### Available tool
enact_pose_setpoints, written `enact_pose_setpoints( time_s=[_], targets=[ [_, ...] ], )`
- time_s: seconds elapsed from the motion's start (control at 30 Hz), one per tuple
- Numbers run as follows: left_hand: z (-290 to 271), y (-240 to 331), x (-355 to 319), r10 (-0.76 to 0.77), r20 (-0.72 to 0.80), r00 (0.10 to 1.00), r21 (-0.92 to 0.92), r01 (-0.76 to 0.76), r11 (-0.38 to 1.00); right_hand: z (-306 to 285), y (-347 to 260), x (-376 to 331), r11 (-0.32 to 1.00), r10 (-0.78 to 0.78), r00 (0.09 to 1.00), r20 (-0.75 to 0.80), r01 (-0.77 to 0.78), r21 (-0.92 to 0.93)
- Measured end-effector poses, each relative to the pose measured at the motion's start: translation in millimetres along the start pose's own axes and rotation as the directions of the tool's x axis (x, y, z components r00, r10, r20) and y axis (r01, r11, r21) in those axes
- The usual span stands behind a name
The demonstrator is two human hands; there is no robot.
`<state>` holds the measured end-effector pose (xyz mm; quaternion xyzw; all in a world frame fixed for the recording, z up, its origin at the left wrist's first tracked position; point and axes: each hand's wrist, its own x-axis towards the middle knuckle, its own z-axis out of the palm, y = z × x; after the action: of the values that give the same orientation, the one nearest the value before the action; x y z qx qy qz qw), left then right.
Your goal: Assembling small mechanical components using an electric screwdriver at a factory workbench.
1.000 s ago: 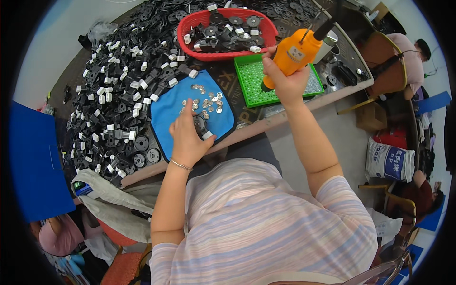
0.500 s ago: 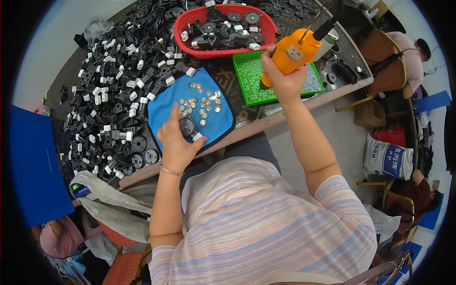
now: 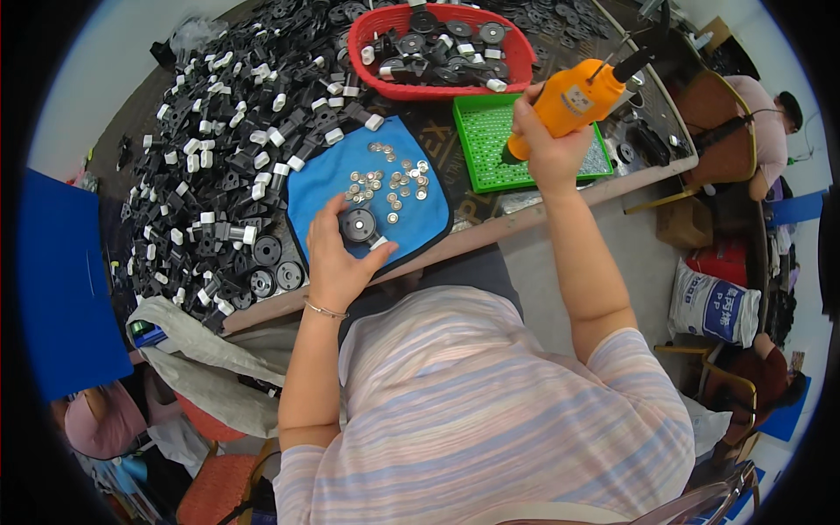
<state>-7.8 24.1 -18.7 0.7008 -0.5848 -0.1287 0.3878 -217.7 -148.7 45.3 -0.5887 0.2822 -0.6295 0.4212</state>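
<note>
My left hand [image 3: 337,258] is curled around a black round wheel piece with a white tab [image 3: 358,225], gripping it between thumb and fingers. The piece rests on a blue cloth [image 3: 319,166], its disc face turned up. Several small round metal parts [image 3: 394,206] lie loose on the cloth just beyond it. In my right hand [image 3: 558,159] is an orange electric screwdriver [image 3: 573,98], wrapped by the fingers. Its dark tip points down and left over a green tray [image 3: 477,140], which holds small silvery pieces at its right side.
A large heap of black parts with white tabs [image 3: 236,131] covers the table's left. Behind the cloth stands a red basket [image 3: 429,91] of similar wheels. Loose black discs [image 3: 289,276] lie by the near edge. Other people sit at the far right and lower left.
The view has shifted slightly, moving the table scene rightward. The wheel piece's disc now shows more fully beside my left fingers. My right hand still holds the screwdriver over the tray.
</note>
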Motion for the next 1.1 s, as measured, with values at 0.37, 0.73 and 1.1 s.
enact_pose_setpoints(
  time_s=[0.37, 0.73, 1.1],
  targets=[
    [-1.7, -14.3, -0.1, -0.049, -0.052, 0.997, -0.165, 0.040, 0.985, 40.1, -37.9, -13.2, 0.946, -0.058, 0.976, 0.208, -0.013, 0.325],
    [1.1, -20.0, 0.2, -0.006, -0.075, 0.997, -0.172, -0.007, 0.985, 124.0, -24.1, -46.2, 0.901, -0.097, 0.897, 0.431, -0.105, 0.422],
    [0.9, -23.3, 4.0, 0.037, -0.083, 0.996, -0.212, -0.053, 0.976, 142.5, -18.4, -47.6, 0.932, -0.079, 0.870, 0.486, -0.109, 0.347]
  ],
)
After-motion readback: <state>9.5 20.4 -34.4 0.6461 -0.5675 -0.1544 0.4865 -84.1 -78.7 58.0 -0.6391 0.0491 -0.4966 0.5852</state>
